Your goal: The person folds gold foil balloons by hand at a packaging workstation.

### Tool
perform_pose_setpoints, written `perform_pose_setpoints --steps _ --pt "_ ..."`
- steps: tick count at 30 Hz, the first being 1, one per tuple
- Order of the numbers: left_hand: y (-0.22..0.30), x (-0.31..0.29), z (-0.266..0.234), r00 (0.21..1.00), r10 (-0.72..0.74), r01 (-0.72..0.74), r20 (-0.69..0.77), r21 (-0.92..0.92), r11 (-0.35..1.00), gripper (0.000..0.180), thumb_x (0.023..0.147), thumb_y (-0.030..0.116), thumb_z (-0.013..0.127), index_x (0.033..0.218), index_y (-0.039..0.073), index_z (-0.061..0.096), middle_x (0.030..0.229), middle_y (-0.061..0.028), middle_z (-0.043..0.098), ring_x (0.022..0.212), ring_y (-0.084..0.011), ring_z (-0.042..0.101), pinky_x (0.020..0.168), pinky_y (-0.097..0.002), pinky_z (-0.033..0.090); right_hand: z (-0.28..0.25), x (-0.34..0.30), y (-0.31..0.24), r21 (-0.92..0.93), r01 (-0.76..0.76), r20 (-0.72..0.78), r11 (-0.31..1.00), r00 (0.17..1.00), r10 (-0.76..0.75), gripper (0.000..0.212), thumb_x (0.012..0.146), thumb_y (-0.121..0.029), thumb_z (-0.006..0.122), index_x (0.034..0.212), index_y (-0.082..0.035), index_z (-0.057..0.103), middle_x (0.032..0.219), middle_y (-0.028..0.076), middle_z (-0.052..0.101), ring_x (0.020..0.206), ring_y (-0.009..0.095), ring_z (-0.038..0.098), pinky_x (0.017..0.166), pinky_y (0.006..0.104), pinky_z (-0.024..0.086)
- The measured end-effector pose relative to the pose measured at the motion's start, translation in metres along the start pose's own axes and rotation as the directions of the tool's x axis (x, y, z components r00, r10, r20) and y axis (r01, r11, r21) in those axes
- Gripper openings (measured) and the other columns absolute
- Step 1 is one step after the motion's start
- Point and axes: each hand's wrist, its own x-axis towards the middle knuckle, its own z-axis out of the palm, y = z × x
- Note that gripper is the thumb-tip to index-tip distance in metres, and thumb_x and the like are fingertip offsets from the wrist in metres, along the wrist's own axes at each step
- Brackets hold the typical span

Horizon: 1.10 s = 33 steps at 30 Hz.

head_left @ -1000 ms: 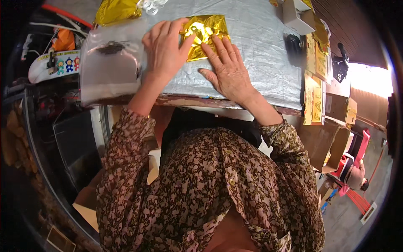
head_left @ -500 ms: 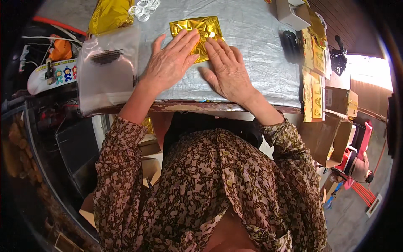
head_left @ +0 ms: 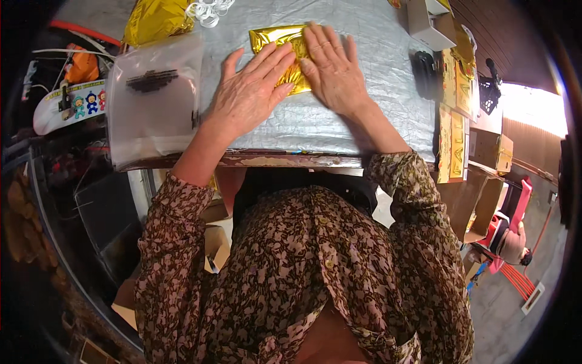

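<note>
A shiny gold foil sheet or packet (head_left: 294,80) lies flat and a little crinkled on the silver-covered table. My left hand (head_left: 251,91) rests on its left part, palm down with the fingers stretched out. Across its right edge lies my right hand (head_left: 336,73), also flat, fingers pointing away from me and slightly apart. Neither hand grips anything. Parts of the foil are hidden under both hands.
Clear plastic bags (head_left: 154,118) lie at the table's left, with white bands (head_left: 209,11) and more gold foil (head_left: 157,24) behind. On the right are a black object (head_left: 423,71), a white box (head_left: 431,27) and yellow printed packaging (head_left: 451,142). Another person (head_left: 512,246) is farther right.
My right hand has slid away from me and slightly right across the foil, toward its far right corner. My left hand stays almost in place on the foil.
</note>
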Motion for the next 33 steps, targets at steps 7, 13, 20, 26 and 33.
perform_pose_setpoints --steps 7,13,20,26,33 --pt "-0.002 -0.002 0.0 1.0 -0.009 0.009 0.011 0.007 1.0 0.056 0.108 0.04 0.053 0.155 0.01 0.05 0.164 -0.0037 0.046 0.153 -0.0191 0.039 0.124 -0.0555 0.016 -0.044 0.006 -0.015 0.167 0.013 -0.07 0.986 0.998 -0.001 0.067 0.112 -0.037 0.045 0.166 -0.004 0.023 0.171 0.018 0.027 0.159 0.035 0.026 0.129 0.0536 0.017" --pt "-0.002 -0.002 0.005 1.0 -0.012 0.012 -0.004 -0.027 1.0 0.057 0.108 0.038 0.053 0.157 0.009 0.048 0.166 -0.0042 0.043 0.154 -0.0193 0.037 0.124 -0.0582 0.014 -0.007 -0.004 -0.028 0.288 0.066 0.008 0.955 0.997 -0.071 0.071 0.11 -0.043 0.047 0.159 0.006 0.034 0.164 0.026 0.037 0.155 0.037 0.032 0.13 0.0477 0.021" --pt "-0.008 0.0 -0.009 0.996 -0.064 0.074 0.058 -0.174 0.982 0.073 0.102 0.038 0.065 0.161 0.01 0.033 0.167 -0.0095 0.039 0.153 -0.0254 0.039 0.126 -0.0603 0.013 -0.001 -0.006 -0.03 0.225 0.079 -0.023 0.971 0.997 -0.076 0.069 0.11 -0.043 0.048 0.161 0.002 0.032 0.166 0.023 0.034 0.156 0.036 0.031 0.129 0.0475 0.022" --pt "-0.018 -0.006 -0.018 0.969 -0.201 0.172 -0.145 -0.191 0.966 0.092 0.084 0.043 0.084 0.156 0.013 0.036 0.155 -0.0081 0.053 0.153 -0.0313 0.039 0.125 -0.0611 0.013 -0.002 -0.009 -0.033 0.175 0.093 -0.044 0.98 0.995 -0.087 0.069 0.11 -0.041 0.049 0.164 -0.003 0.029 0.168 0.021 0.033 0.156 0.036 0.031 0.129 0.0479 0.022" --pt "-0.02 -0.007 -0.015 0.966 -0.221 0.187 -0.132 -0.231 0.955 0.089 0.083 0.043 0.085 0.155 0.015 0.04 0.137 -0.0008 0.064 0.155 -0.0343 0.034 0.122 -0.0639 0.011 -0.003 -0.008 -0.035 0.124 0.094 -0.029 0.988 0.995 -0.091 0.067 0.109 -0.042 0.049 0.164 -0.009 0.031 0.168 0.019 0.032 0.156 0.035 0.03 0.129 0.0484 0.022"
